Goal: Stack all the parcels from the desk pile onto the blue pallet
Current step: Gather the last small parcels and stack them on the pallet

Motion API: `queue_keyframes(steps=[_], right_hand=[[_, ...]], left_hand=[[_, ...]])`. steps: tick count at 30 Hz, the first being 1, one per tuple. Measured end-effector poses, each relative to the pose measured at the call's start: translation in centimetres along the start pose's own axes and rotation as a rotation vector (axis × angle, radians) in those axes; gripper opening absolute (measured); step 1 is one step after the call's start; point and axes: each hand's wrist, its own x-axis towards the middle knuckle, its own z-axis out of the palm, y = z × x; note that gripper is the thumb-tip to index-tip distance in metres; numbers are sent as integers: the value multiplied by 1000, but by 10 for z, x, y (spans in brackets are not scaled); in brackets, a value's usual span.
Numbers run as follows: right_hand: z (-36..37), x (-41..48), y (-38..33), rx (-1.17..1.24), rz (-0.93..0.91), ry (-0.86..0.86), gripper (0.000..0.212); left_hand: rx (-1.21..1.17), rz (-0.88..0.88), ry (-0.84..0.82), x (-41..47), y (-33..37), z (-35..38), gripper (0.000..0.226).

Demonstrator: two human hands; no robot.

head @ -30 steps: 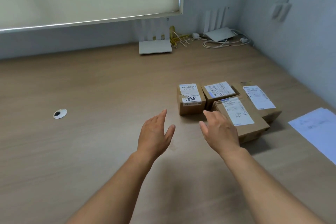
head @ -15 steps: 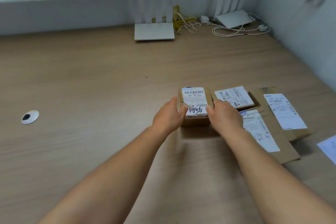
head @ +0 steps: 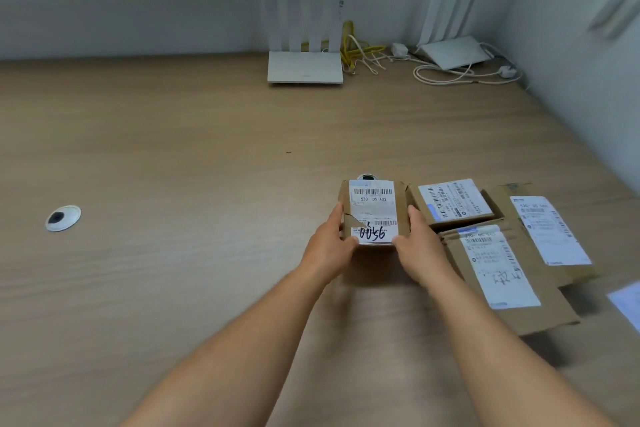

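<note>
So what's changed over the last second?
Both hands reached forward and took hold of the small parcel. The left hand now grips its left side and the right hand its right side. The other parcels and the desk stayed as they were.

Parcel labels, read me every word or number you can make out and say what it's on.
"530- 05 A32": printed on the label of the small parcel.
"0056": handwritten lower on the same label.
Labels on the other three parcels: too blurred to read.
</note>
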Motion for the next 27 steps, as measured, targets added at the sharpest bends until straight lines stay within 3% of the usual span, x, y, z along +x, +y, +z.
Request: queue_keyframes(steps=[11,22,27], right_hand=[[0,-71,15,-33,-236,-74,74],[0,-155,18,-7,-489,-151,67],[11,-182,16,-21,-566,-164,80]], left_hand=[[-42,113,19,-82,-18,-18,74],[-32,115,168,-194,-33,-28,76],[-32,127,255,-235,-44,-37,76]])
